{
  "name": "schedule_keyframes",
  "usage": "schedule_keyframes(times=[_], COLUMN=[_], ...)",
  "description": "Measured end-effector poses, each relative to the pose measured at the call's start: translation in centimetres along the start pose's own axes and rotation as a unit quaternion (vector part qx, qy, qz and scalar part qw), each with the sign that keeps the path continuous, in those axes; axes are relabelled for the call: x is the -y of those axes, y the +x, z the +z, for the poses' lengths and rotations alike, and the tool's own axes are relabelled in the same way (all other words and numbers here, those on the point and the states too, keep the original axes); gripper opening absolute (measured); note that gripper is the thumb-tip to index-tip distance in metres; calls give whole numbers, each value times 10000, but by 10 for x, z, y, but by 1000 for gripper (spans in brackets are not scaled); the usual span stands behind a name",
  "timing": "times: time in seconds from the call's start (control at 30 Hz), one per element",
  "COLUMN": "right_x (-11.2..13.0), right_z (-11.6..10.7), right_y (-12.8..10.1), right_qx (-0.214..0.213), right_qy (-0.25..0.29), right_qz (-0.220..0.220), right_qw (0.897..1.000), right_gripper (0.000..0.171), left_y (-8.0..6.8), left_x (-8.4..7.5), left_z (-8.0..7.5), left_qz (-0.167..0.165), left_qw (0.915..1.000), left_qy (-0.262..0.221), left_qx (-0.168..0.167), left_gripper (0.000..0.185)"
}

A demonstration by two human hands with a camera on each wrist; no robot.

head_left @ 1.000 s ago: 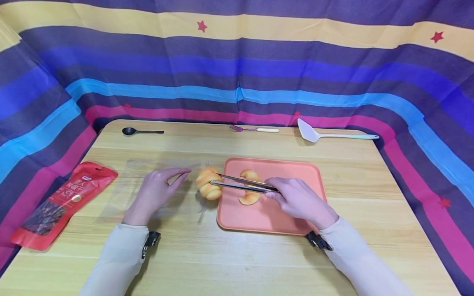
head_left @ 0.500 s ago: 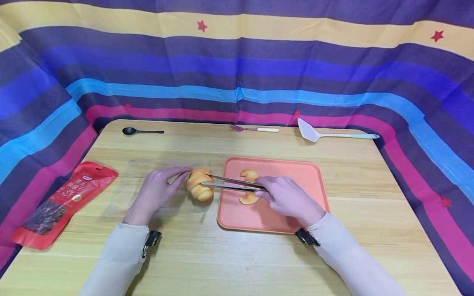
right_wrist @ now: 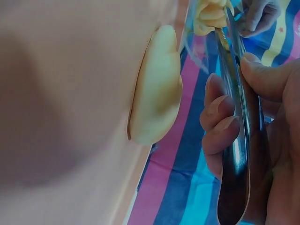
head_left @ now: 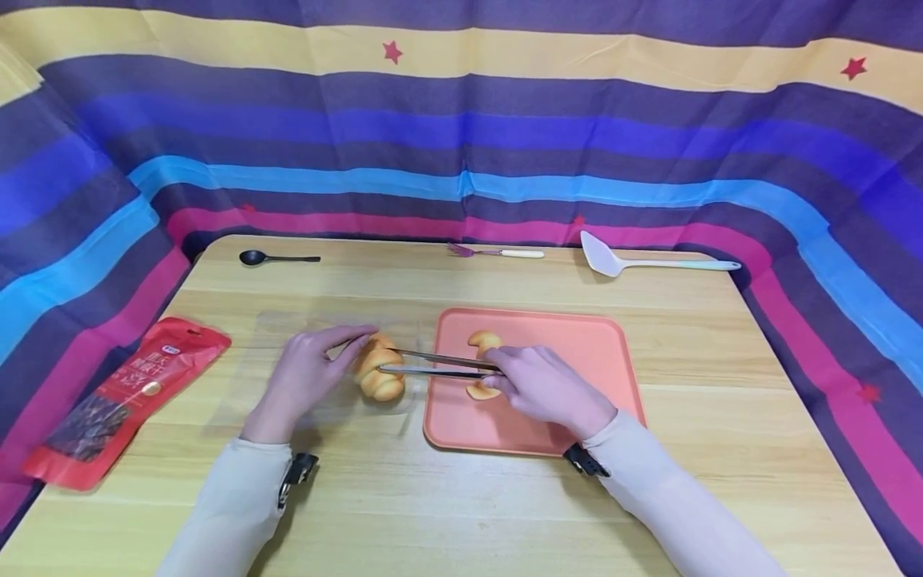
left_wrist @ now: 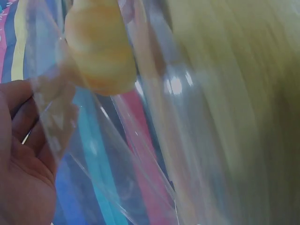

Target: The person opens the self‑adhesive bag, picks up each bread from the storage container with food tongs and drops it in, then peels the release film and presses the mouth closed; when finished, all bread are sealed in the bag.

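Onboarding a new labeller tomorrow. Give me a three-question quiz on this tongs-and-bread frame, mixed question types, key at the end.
1. True or false: the golden twisted bread roll gripped by the slim metal tongs lies on the salmon-pink plastic tray.
2. Which hand holds the tongs?
A. left hand
B. right hand
C. both
3. Fill in: the left hand's fingers hold open a clear plastic ____ around the roll.

Key:
1. False; it is left of the tray, over the light wooden table. A second pale crescent roll lies on the tray.
2. B
3. bag
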State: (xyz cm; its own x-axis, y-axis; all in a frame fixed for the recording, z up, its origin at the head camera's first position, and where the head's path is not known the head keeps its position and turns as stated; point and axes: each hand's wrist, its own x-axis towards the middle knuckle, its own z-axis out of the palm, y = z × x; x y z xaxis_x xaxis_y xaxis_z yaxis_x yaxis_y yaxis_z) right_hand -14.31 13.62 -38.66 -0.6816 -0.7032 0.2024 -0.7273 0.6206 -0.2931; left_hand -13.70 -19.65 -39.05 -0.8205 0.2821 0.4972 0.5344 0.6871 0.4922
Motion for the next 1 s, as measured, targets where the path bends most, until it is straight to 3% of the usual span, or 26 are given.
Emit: schedule_keyframes(times=[0.33,1.0], right_x=[8,22], right_z=[7,19], right_y=[14,44], right_qx=[192,121], right_qy=[-83,-497], right_qz=[-157,-314], right_qw=[9997,9982], right_gripper=[17,19], left_y=[2,4], left_x=[-4,-14], left_z=[3,9], left_qz=[15,227], left_qw=[9998,9989], left_qy=[-179,-340], left_qx=[1,-231], left_gripper=[25,26])
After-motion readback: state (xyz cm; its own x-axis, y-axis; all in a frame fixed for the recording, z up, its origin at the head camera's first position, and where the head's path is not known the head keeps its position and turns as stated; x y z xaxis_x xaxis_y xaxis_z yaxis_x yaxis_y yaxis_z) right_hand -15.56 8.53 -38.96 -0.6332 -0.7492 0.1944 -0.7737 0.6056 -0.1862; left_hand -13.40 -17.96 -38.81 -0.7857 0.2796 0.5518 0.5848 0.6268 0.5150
